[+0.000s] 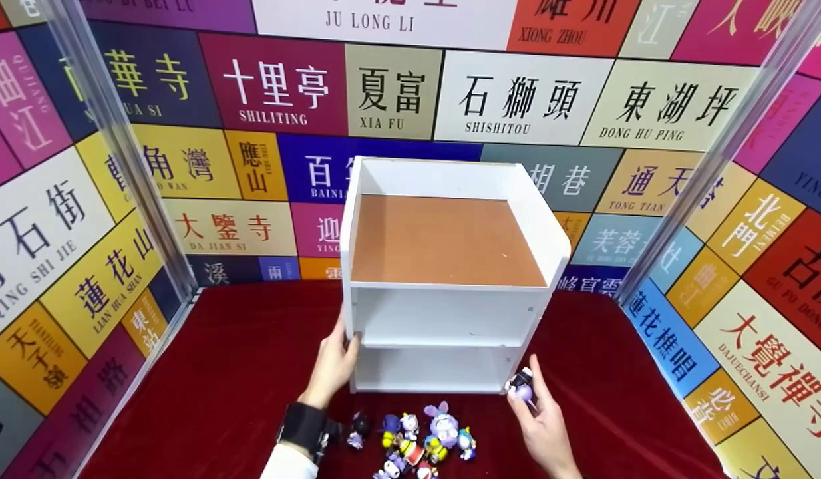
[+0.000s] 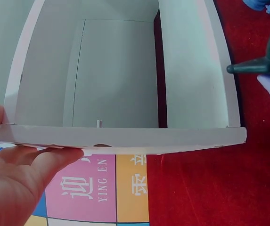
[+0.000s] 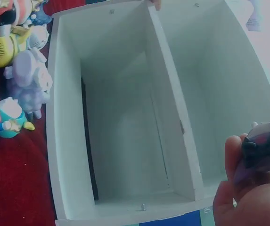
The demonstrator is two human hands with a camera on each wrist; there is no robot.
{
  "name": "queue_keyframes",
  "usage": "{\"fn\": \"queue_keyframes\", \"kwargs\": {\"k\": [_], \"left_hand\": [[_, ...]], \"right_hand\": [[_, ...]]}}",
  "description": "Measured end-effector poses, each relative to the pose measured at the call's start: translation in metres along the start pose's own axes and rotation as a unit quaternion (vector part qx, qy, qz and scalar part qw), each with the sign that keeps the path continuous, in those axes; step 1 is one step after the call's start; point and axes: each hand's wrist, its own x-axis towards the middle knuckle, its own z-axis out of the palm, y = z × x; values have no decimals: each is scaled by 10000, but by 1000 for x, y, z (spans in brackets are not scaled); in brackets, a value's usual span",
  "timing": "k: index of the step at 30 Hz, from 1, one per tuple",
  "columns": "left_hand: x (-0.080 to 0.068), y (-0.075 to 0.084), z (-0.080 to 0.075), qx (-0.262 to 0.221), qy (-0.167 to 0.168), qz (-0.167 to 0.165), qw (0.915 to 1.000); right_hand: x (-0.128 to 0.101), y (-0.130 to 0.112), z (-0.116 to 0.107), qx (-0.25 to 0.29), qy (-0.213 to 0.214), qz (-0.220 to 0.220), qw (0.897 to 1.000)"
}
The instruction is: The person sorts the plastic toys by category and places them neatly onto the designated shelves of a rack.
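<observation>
A white two-tier shelf unit [image 1: 439, 318] with a brown top board [image 1: 444, 243] stands upright on the cloth. My left hand [image 1: 332, 366] grips the edge of its left side panel, thumb on the front edge and fingers along the outer face in the left wrist view. Close to the unit's lower right corner, my right hand [image 1: 542, 419] holds a small black-and-purple figurine [image 1: 521, 386] between thumb and fingers. In the right wrist view that figurine [image 3: 263, 148] is partly covered by the fingers. Both shelf compartments show bare inner walls.
Several small cartoon figurines lie bunched in front of the unit, among them a purple long-eared one [image 1: 442, 426] and a dark one [image 1: 358, 429] off to the left. Dark red cloth [image 1: 237, 372] covers the table. Printed panels [image 1: 523, 96] and clear corner posts [image 1: 128, 146] enclose it.
</observation>
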Motion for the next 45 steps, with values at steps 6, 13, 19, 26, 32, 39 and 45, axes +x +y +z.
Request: {"fn": "queue_keyframes", "kwargs": {"k": [6, 13, 19, 26, 32, 39, 45], "left_hand": [[0, 0, 1, -3, 67, 98, 9999], [-1, -5, 4, 95, 123, 176, 9997], [1, -4, 4, 79, 92, 122, 9999], [-1, -5, 3, 163, 33, 76, 9998], [0, -4, 3, 19, 90, 251, 9996], [-1, -4, 3, 64, 79, 189, 9998], [-1, -5, 3, 0, 35, 206, 9998]], "right_hand": [[2, -9, 1, 929, 638, 320, 9931], [3, -15, -1, 1130, 1100, -102, 9874], [5, -18, -3, 817, 1587, -440, 9830], [6, -29, -3, 245, 1943, -831, 9771], [7, -26, -3, 651, 2156, -502, 9730], [8, -17, -4, 1356, 2436, -270, 9600], [8, -18, -5, 820, 2391, -332, 9670]]}}
